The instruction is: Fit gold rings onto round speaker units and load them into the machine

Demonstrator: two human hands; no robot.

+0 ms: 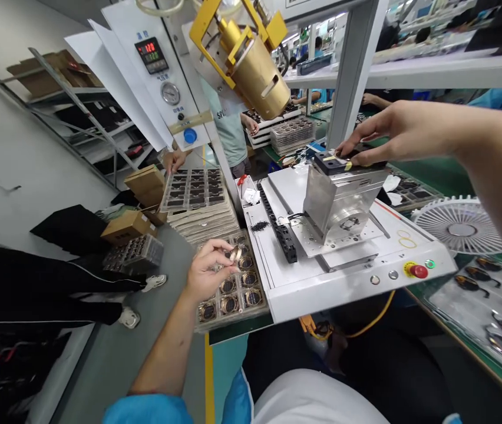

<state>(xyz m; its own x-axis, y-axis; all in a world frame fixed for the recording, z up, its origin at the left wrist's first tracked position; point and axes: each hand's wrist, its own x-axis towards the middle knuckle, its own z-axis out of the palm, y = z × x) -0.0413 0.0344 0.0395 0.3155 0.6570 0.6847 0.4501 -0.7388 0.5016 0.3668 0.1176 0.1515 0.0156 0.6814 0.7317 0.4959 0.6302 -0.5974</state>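
My left hand (209,271) pinches a small round gold-rimmed part (235,254) between thumb and fingers. It hovers over a clear compartment tray (257,303) that holds several round parts with gold rims and dark centres. My right hand (392,138) reaches over the machine, its thumb and fingertips closed down at a black fixture (333,164). Whatever lies between those fingertips is largely hidden. The fixture sits on top of a silver metal block (337,203), which is mounted on the white machine bed (286,288). Above it hangs a gold-coloured cylindrical head (264,82).
A red emergency button (419,271) is on the machine's front edge. To the right are a white round fan guard (461,229) and a tray of sunglasses (467,303). Stacked trays (202,221) stand behind my left hand, touched by another person's hand (175,160).
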